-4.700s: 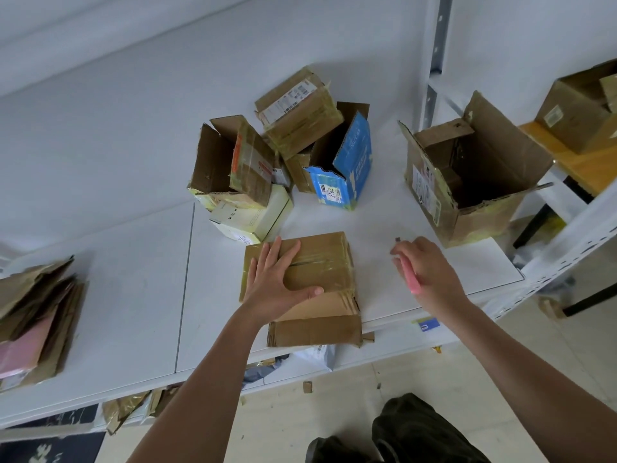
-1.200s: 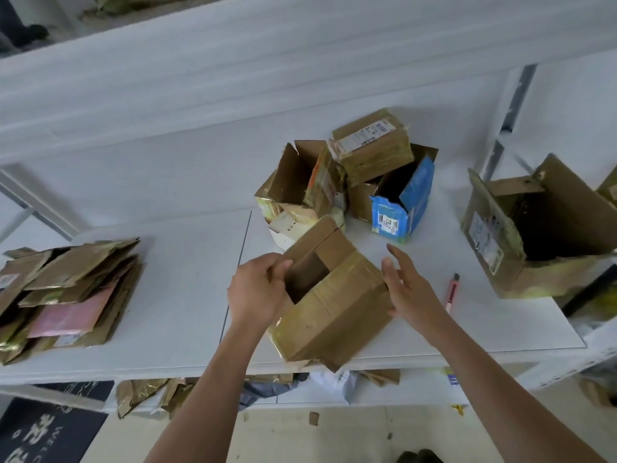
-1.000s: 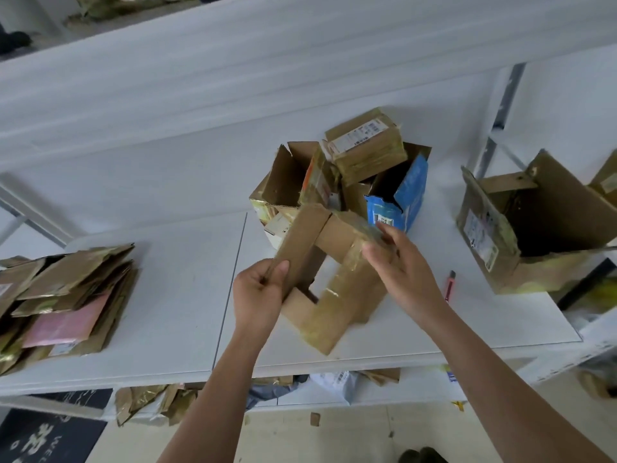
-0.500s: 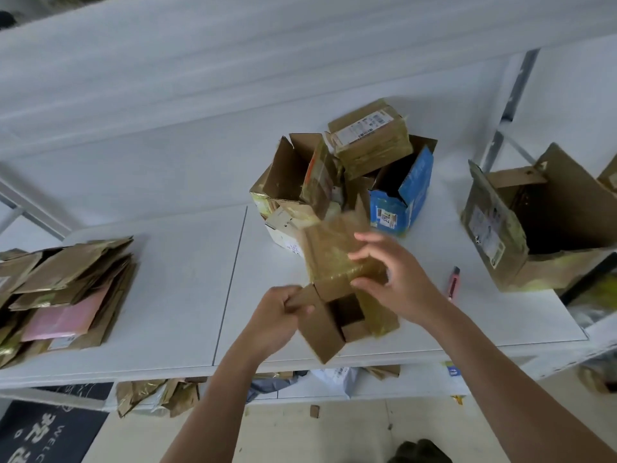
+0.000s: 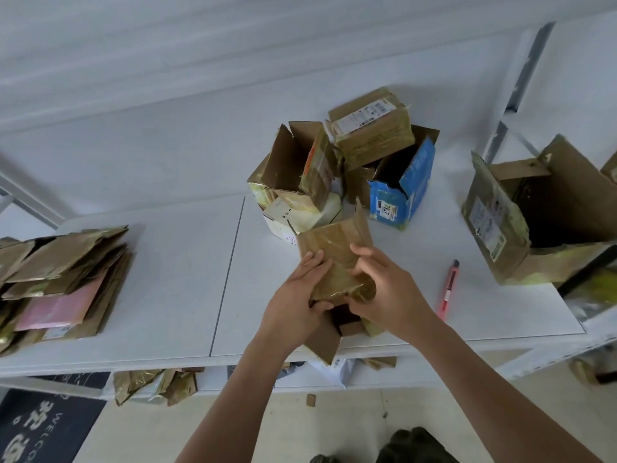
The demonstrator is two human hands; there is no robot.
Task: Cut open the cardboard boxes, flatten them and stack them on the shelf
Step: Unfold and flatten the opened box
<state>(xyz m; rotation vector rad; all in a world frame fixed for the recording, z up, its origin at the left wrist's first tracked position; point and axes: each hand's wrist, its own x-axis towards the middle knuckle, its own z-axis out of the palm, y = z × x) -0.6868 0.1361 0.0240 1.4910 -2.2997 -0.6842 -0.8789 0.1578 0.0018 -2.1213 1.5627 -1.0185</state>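
A small taped brown cardboard box [image 5: 335, 250], cut open and partly collapsed, is held over the front edge of the white shelf [image 5: 167, 295]. My left hand [image 5: 295, 304] grips its left side, thumb underneath. My right hand [image 5: 384, 289] grips its right side, fingers curled over the taped face. A loose flap hangs down below both hands. The red utility knife [image 5: 448, 290] lies on the shelf to the right of my right hand. A stack of flattened boxes [image 5: 56, 279] lies at the shelf's left end.
Behind the held box stands a cluster of boxes: an open brown one [image 5: 293, 165], a sealed labelled one [image 5: 372, 128] on top, a blue one [image 5: 404, 188]. A large open box [image 5: 534, 222] sits at the right. Cardboard scraps [image 5: 157, 384] lie on the lower level.
The knife was put down on the shelf. Both hands lifted the small box, turned it and folded it; it went from an open tube shape to a flatter bundle pressed between my hands.
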